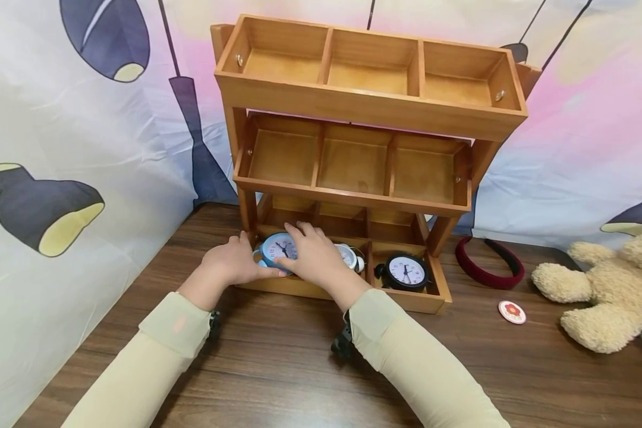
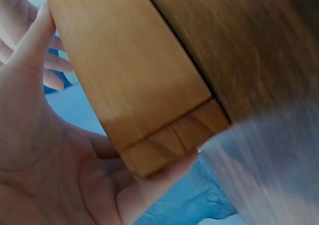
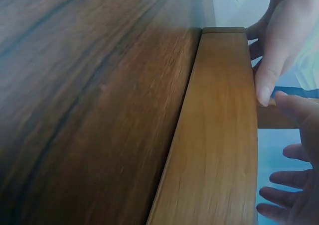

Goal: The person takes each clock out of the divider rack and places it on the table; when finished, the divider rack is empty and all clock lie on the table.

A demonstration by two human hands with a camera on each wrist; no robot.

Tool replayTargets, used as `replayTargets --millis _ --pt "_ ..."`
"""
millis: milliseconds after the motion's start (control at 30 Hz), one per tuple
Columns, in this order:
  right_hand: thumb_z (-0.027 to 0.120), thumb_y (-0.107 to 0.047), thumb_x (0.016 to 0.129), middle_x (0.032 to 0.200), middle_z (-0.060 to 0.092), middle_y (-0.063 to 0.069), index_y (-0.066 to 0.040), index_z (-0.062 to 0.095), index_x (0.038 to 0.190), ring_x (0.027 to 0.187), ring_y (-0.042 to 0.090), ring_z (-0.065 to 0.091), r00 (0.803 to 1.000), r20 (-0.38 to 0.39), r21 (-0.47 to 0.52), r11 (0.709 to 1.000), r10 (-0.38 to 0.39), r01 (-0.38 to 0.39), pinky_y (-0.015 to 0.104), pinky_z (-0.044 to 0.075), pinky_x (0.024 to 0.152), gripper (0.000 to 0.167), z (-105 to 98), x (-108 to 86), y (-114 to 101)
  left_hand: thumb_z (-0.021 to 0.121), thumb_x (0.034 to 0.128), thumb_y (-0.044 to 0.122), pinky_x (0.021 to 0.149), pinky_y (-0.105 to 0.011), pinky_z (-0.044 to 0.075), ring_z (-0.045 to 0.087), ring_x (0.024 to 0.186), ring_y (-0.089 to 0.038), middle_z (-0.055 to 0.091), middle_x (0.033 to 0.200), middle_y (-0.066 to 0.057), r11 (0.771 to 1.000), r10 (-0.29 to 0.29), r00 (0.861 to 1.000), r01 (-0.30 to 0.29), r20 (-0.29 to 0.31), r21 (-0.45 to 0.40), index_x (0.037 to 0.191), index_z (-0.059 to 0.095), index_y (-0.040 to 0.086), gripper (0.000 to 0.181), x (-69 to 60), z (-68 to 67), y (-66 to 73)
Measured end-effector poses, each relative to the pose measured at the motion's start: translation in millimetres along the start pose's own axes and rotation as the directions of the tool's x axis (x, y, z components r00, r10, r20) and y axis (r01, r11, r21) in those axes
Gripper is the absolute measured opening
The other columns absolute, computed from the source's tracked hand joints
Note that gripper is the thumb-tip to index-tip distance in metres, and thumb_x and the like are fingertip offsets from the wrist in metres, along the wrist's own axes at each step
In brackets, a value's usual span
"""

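Note:
A blue twin-bell alarm clock (image 1: 280, 248) leans face up in the left compartment of the rack's lowest front tray (image 1: 299, 288). My left hand (image 1: 230, 261) rests at that tray's left corner, beside the clock; in the left wrist view its fingers lie along the tray's end, thumb by the upper edge. Over the clock's right side spreads my right hand (image 1: 318, 255), its thumb on the clock face and fingers extended. A white alarm clock (image 1: 348, 255) sits in the middle compartment, partly hidden by that hand. In the right compartment lies a black alarm clock (image 1: 405, 272).
The wooden rack's top tray (image 1: 371, 101) and middle tray (image 1: 353, 189) overhang the lowest one. To the right on the table (image 1: 278, 362) are a dark red headband (image 1: 487, 276), a round flower badge (image 1: 512, 312) and a teddy bear (image 1: 615, 285). A printed cloth (image 1: 139, 137) hangs behind.

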State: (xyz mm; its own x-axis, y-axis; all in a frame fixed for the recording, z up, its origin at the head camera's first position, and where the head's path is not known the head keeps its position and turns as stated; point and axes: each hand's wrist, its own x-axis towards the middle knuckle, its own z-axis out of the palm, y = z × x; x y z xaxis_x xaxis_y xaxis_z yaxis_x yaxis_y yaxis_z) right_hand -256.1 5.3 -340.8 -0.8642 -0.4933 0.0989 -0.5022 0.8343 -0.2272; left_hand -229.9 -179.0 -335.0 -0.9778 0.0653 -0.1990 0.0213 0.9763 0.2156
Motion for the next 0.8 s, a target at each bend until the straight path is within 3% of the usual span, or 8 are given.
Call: replayTargets --millis 467,800 --pt "0.072 -0.06 0.083 0.15 0.043 0.013 -0.013 0.038 0.154 0.136 0.035 0.043 0.998 0.06 -0.042 0.998 -0.034 0.037 0.044 0.038 0.11 0.092 4.5 16.3 -6.6 0.061 0.0672 0.088 0.094 -0.06 0.047 0.052 0.122 -0.051 0.042 0.142 -0.038 1.0 0.005 0.998 -0.005 0.064 0.0 0.149 0.015 -0.018 0.142 3.2 -9.7 -4.5" --pt "0.077 -0.057 0.079 0.134 0.052 0.017 -0.003 0.044 0.147 0.122 0.03 0.052 0.999 0.031 -0.069 0.997 -0.032 0.034 0.04 0.04 0.108 0.094 15.5 21.1 -8.5 0.056 0.0665 0.091 0.097 -0.06 0.044 0.048 0.126 -0.052 0.036 0.147 -0.038 1.0 0.009 0.998 -0.01 0.062 0.024 0.149 0.016 -0.019 0.143 5.0 -6.0 -8.0"
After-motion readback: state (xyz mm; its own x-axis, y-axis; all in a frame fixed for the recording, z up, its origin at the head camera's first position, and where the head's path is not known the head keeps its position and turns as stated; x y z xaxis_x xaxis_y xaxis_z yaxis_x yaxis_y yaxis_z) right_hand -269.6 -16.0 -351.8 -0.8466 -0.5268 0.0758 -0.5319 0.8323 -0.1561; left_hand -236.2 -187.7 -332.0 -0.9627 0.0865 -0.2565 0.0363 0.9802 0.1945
